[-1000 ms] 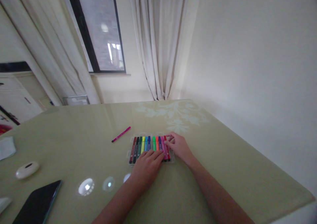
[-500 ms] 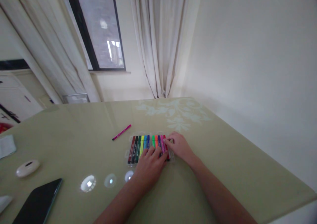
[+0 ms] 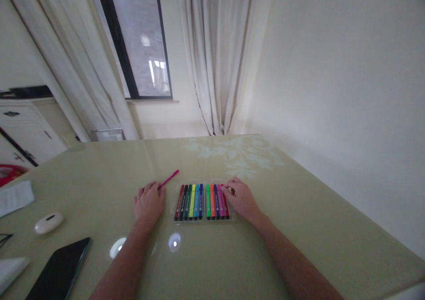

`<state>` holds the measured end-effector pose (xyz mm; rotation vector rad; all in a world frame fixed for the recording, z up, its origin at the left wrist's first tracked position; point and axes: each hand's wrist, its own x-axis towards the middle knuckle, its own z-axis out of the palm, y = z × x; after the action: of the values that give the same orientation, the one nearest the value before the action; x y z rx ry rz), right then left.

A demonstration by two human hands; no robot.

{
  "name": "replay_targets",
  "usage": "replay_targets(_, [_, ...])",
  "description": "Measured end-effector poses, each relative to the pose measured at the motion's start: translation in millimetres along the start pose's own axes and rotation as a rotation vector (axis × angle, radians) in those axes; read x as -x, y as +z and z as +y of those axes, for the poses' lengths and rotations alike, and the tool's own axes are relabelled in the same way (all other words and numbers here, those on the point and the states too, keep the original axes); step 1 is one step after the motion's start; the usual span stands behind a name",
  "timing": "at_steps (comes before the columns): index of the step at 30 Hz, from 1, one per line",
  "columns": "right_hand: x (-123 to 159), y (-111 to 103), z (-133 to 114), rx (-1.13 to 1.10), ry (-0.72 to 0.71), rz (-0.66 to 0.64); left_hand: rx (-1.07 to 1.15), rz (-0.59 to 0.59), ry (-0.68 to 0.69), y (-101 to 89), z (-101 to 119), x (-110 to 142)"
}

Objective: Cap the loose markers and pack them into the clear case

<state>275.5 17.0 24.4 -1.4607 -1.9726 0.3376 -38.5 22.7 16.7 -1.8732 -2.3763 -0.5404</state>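
A clear plastic marker case (image 3: pixel 203 221) lies on the table, holding a row of coloured markers in two sections. My right hand (image 3: pixel 242 200) rests at its right end, thumb and forefinger closed at the cap of the red marker (image 3: pixel 226 207), the last in the row; the fingertips partly cover that cap. Left of the case, a loose pink marker (image 3: pixel 169 178) lies slanted on the tabletop. My left hand (image 3: pixel 149 203) is over its near end, thumb and forefinger apart on either side. That end of the marker is hidden under the fingers.
A dark tablet or phone (image 3: pixel 59 269), a white oval object (image 3: pixel 48 223) and a folded whitish cloth or paper (image 3: pixel 16 198) lie on the left of the glossy table (image 3: pixel 212 260). A wall borders the table's right side, with curtains (image 3: pixel 215 61) behind.
My left hand has left the markers in the case and moved left to the loose pink marker. My right hand stays at the case's right end. The view has shifted slightly.
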Motion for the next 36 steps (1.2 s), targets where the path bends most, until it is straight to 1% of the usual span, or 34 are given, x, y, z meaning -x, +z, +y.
replay_targets(3, [0.1,1.6,-1.2,-0.006,-0.026,0.007,-0.018,-0.041,0.008,-1.6,-2.9,-1.6])
replay_targets(5, [0.6,1.1,-4.4,-0.026,-0.033,0.021,0.04,-0.003,0.007,-4.4,0.4,-1.8])
replay_targets(6, [1.2,0.9,-7.1,-0.042,-0.034,0.026,0.099,0.029,0.012,-6.2,3.6,-1.1])
replay_targets(8, [3.3,1.5,-14.7,-0.102,-0.042,0.028,0.285,0.076,0.044,-9.2,14.1,3.9])
replay_targets(10, [6.0,4.4,-24.3,-0.219,-0.061,0.029,0.512,0.078,0.119,-9.6,30.8,16.0])
replay_targets(11, [7.2,6.8,-28.9,-0.307,-0.057,0.031,0.59,0.072,0.178,-8.3,41.0,24.6])
replay_targets(12, [7.9,9.4,-33.1,-0.414,-0.031,0.034,0.636,0.077,0.265,-6.0,51.5,34.4])
replay_targets(14, [7.3,14.0,-38.0,-0.651,0.071,0.042,0.674,0.052,0.471,0.4,71.0,54.3])
replay_targets(15, [6.0,14.8,-38.4,-0.756,0.131,0.048,0.669,0.03,0.549,3.9,78.7,62.8])
replay_targets(17, [1.8,11.2,-34.3,-0.899,0.224,0.059,0.627,0.001,0.659,9.6,88.7,74.5])
replay_targets(19, [-3.2,0.6,-24.7,-0.938,0.268,0.07,0.544,-0.01,0.785,12.8,92.4,78.9])
replay_targets(22, [-9.0,-19.5,-5.6,-0.889,0.296,0.084,0.411,-0.039,0.994,13.7,92.9,79.4])
replay_targets(24, [-10.3,-26.4,5.7,-0.821,0.304,0.036,0.359,-0.063,1.056,13.8,93.6,80.1])
replay_targets(27, [-9.1,-20.9,14.9,-0.723,0.317,-0.131,0.328,-0.077,1.055,14.8,96.0,82.8])
replay_targets(29, [-7.3,-11.8,15.9,-0.662,0.324,-0.182,0.326,-0.086,1.045,15.3,97.2,84.3])
replay_targets(31, [-5.4,-4.4,14.8,-0.606,0.341,-0.171,0.326,-0.094,1.034,15.0,97.6,85.1])
replay_targets(33, [-4.0,-1.5,13.5,-0.515,0.349,-0.149,0.32,-0.102,1.026,13.9,97.3,85.5])
replay_targets(36, [-3.0,-3.5,12.7,-0.271,0.292,-0.114,0.274,-0.124,1.036,11.9,95.8,85.4])
